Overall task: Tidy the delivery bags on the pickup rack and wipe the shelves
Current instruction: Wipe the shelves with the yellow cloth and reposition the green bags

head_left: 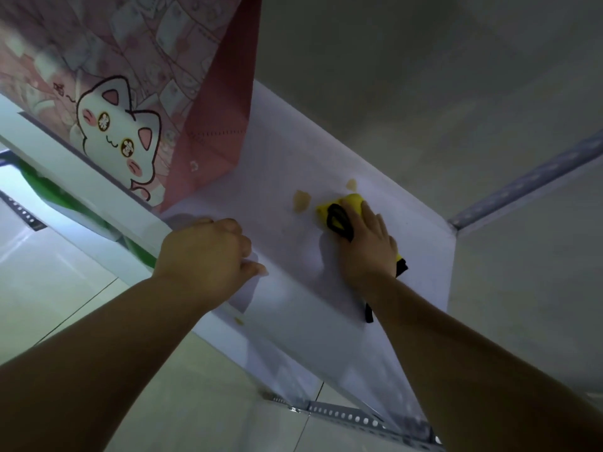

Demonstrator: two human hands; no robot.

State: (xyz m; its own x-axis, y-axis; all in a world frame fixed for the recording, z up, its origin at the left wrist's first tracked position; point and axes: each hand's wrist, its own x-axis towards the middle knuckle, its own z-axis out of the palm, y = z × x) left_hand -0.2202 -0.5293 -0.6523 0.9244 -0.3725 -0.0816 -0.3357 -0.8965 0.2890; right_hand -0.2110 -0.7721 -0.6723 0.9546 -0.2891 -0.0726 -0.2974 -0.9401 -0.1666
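A pink paper bag (137,93) printed with a white cartoon cat stands upright at the left of a white shelf (277,151). My right hand (365,243) lies flat on a yellow cloth (350,203) with black trim, pressed onto the shelf. Two yellowish stains (301,200) sit just left of and beyond the cloth. My left hand (205,252) is curled over the shelf's front edge, fingers bent, to the right of the bag.
A grey wall backs the shelf. A perforated metal rack post (528,181) runs up at the right, and another rail (346,415) shows below. A green and white bag (65,197) sits on the lower level at left. Pale floor tiles lie beneath.
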